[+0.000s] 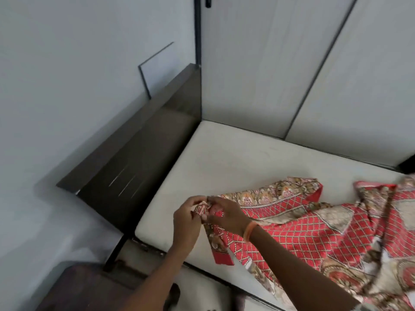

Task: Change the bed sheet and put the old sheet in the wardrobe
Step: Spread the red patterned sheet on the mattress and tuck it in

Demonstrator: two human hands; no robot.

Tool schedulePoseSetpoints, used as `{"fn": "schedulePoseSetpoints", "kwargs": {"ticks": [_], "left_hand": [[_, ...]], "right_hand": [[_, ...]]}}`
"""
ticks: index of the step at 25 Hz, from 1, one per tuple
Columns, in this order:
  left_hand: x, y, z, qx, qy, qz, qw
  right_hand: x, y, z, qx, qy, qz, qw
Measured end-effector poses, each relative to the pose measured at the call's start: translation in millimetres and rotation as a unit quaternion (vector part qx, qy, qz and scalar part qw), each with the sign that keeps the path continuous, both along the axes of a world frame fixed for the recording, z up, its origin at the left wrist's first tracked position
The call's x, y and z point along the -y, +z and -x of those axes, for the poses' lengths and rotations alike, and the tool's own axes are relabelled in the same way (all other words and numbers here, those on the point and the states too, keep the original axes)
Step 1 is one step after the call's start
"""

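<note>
Sheet: I see the red patterned sheet lying crumpled across the right half of the bare mattress, spilling over the near edge at the lower right. One corner of it is drawn up toward the mattress's near left corner, where both hands meet.
Left hand: my view has the left hand just left of that bunched corner, fingers curled in, pinching the fabric between thumb and fingertips.
Right hand: the right hand sits against the left one, fingers bent over the same bunch of cloth and gripping it from the right. An orange band circles its wrist.
Loose end: a narrow strip of the sheet hangs down below the hands, over the mattress edge.
Bed frame: a dark headboard runs along the mattress's left end, against the pale wall.
Wardrobe: pale doors stand directly behind the far side of the mattress; I see them closed.
Blur: slight, so I cannot tell finer finger detail.
</note>
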State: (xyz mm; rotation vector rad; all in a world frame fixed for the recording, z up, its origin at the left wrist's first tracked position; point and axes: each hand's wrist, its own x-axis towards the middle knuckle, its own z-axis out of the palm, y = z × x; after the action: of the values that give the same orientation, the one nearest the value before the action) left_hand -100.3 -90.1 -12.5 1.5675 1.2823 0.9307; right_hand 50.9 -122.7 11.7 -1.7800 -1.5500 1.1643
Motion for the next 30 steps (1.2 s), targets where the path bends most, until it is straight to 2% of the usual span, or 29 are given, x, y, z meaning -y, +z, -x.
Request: {"fn": "schedulePoseSetpoints", "kwargs": {"ticks": [3, 6, 7, 9, 11, 12, 14, 15, 16, 17, 18, 19, 20, 21, 24, 27, 28, 30], "left_hand": [[-16, -6, 15, 0.020, 0.046, 0.062, 0.997], [-33, -15, 10, -0.021, 0.058, 0.116, 0.991], [-39, -20, 9, -0.062, 0.072, 0.098, 0.991], [-53, -31, 14, -0.216, 0.071, 0.013, 0.974], [-70, -38, 28, -0.383, 0.033, -0.078, 0.920], [-80, -37, 35, -0.433, 0.031, -0.092, 0.896], [-104, -34, 41, -0.491, 0.067, -0.020, 0.868], [-110, -30, 39, -0.472, 0.097, 0.054, 0.874], [-115, -33, 37, -0.403, 0.159, 0.126, 0.892], [-121, -35, 34, -0.240, 0.254, 0.232, 0.908], [-125, -35, 30, -0.011, 0.317, 0.365, 0.875], [-127, -31, 28, 0.194, 0.336, 0.472, 0.792], [-129, -34, 29, 0.296, 0.338, 0.522, 0.725], [-132, -39, 31, 0.319, 0.337, 0.541, 0.701], [-136, -46, 40, 0.280, 0.300, 0.555, 0.724], [-131, -40, 48, 0.250, 0.235, 0.594, 0.728], [-127, -33, 53, 0.248, 0.196, 0.601, 0.734], [-122, -21, 69, 0.244, 0.130, 0.568, 0.775]], "right_hand": [[-24, -21, 5, 0.069, 0.100, -0.010, 0.993], [-58, -35, 13, 0.079, 0.081, -0.071, 0.991], [-72, -37, 12, 0.057, 0.065, -0.068, 0.994], [-96, -43, 5, 0.023, 0.076, -0.045, 0.996], [-114, -49, -4, 0.025, 0.125, -0.042, 0.991], [-122, -49, -6, 0.029, 0.140, -0.047, 0.989], [-133, -46, -6, 0.000, 0.158, -0.063, 0.985], [-134, -45, -3, -0.036, 0.164, -0.062, 0.984], [-131, -45, 2, -0.065, 0.171, -0.064, 0.981], [-125, -43, 9, -0.086, 0.180, -0.069, 0.978], [-119, -47, 14, -0.094, 0.194, -0.076, 0.974], [-112, -49, 17, -0.082, 0.218, -0.080, 0.969], [-106, -54, 21, -0.056, 0.247, -0.081, 0.964], [-99, -56, 26, -0.027, 0.282, -0.083, 0.955], [-83, -69, 40, 0.033, 0.360, -0.078, 0.929], [-78, -71, 46, -0.004, 0.386, -0.027, 0.922], [-84, -66, 46, -0.037, 0.341, -0.012, 0.939], [-114, -59, 47, -0.085, 0.143, -0.042, 0.985]]}}
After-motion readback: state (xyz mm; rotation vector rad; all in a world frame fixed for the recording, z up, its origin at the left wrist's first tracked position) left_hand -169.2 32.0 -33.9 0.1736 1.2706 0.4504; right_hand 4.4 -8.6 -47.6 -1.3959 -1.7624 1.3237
